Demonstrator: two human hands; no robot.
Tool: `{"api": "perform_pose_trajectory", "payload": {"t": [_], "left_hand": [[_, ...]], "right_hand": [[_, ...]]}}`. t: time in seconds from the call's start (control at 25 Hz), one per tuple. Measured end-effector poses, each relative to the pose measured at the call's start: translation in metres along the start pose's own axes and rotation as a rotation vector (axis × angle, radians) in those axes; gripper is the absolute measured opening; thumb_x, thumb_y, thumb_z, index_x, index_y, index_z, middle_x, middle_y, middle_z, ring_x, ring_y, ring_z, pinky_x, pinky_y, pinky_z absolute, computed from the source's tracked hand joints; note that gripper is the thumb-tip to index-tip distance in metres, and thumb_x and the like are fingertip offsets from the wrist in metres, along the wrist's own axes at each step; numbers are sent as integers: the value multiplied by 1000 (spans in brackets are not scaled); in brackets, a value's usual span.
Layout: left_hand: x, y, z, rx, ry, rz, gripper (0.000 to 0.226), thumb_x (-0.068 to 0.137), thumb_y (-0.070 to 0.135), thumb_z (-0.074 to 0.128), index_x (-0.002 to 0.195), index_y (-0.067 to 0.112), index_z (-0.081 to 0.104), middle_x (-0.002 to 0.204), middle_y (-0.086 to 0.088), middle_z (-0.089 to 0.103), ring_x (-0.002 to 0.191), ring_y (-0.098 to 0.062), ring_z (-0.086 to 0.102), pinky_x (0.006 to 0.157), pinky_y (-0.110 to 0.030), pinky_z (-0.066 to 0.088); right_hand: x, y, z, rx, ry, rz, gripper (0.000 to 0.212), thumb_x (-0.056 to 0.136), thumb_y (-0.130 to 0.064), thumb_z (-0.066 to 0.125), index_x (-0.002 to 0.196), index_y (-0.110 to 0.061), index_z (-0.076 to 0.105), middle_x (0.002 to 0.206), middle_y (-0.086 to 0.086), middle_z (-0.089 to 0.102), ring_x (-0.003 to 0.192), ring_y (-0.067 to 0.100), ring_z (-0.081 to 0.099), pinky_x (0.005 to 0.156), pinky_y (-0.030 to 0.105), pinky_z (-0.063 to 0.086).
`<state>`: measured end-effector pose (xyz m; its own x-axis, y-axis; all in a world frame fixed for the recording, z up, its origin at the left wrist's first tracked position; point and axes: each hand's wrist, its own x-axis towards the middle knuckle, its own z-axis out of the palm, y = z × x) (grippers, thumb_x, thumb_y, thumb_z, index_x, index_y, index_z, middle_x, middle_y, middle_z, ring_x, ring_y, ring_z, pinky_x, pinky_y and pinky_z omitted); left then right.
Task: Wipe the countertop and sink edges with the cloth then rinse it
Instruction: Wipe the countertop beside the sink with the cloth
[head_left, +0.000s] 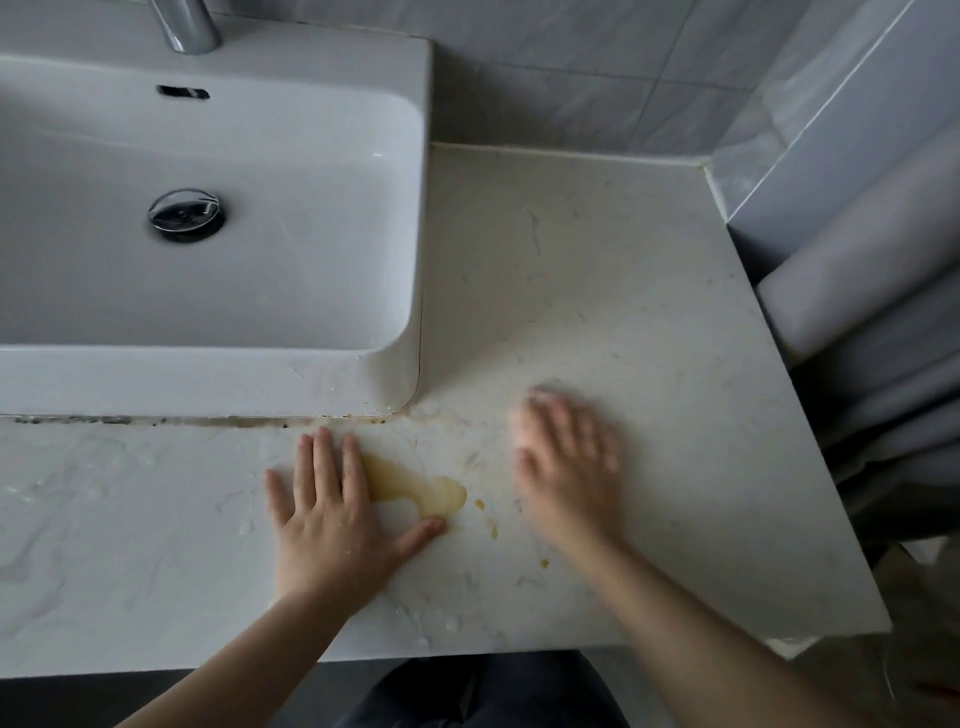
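My left hand (332, 514) lies flat on the white marbled countertop (649, 322) with its fingers spread, just in front of the sink's front edge. A yellowish spill (415, 488) sits between its index finger and thumb, touching both. My right hand (566, 457) is blurred by motion, palm down with fingers apart, over the counter to the right of the spill. No cloth shows clearly; only a pale smear at the right fingertips. The white rectangular sink (410, 218) fills the upper left.
A chrome tap (189, 26) stands behind the basin, and a chrome drain plug (187, 213) sits in its floor. Dark grime lines the seam (156, 420) under the sink's front edge. Grey tiled walls close the back and right. Small yellow drops (491, 527) and water beads dot the counter.
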<state>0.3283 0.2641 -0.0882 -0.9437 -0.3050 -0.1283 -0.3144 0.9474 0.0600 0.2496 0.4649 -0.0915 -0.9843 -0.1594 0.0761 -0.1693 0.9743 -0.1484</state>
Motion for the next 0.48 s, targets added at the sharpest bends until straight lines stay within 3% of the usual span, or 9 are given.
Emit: {"api": "perform_pose_trajectory", "payload": {"t": [0.08, 0.16, 0.24, 0.36, 0.44, 0.48], "left_hand": [[0, 1, -1, -5, 6, -8, 129, 56, 95, 10, 145, 4, 24, 154, -17, 15, 143, -25, 4, 111, -46, -6], [0, 2, -5, 2, -2, -24, 131, 52, 97, 7, 147, 7, 15, 156, -14, 6, 144, -23, -4, 112, -45, -8], [0, 5, -8, 2, -24, -44, 132, 49, 97, 6, 149, 11, 6, 157, -11, -3, 143, -21, -13, 112, -45, -10], [0, 6, -11, 13, -38, -52, 130, 49, 96, 7, 149, 12, 3, 157, -10, -7, 143, -21, -16, 114, -46, -8], [0, 8, -12, 27, -42, -54, 130, 48, 96, 4, 149, 12, 1, 157, -9, -8, 142, -20, -16, 115, -46, -8], [0, 8, -13, 28, -41, -51, 131, 48, 96, 3, 149, 13, 1, 157, -9, -8, 142, -20, -16, 115, -46, -7]], "right_hand": [[-6, -52, 6, 38, 1, -270, 53, 83, -40, 38, 131, -25, 53, 135, 2, 55, 123, 31, 52, 107, 49, 32], [3, -39, 3, 66, -28, -347, 51, 85, -39, 38, 131, -25, 53, 134, 2, 56, 123, 31, 53, 106, 49, 34], [4, 21, -1, -21, -16, -218, 53, 86, -41, 34, 133, -24, 50, 138, 4, 53, 124, 33, 51, 104, 53, 34], [-9, 123, -23, -46, -86, 187, 69, 83, -50, 12, 145, -27, 32, 152, 3, 34, 139, 31, 29, 113, 51, 19], [-21, 126, -28, -15, -80, 359, 72, 81, -50, 9, 146, -26, 31, 153, 4, 30, 140, 30, 25, 114, 49, 16], [-26, 105, -26, -3, -82, 324, 70, 83, -48, 12, 145, -25, 33, 153, 4, 31, 139, 30, 28, 114, 50, 19]]}}
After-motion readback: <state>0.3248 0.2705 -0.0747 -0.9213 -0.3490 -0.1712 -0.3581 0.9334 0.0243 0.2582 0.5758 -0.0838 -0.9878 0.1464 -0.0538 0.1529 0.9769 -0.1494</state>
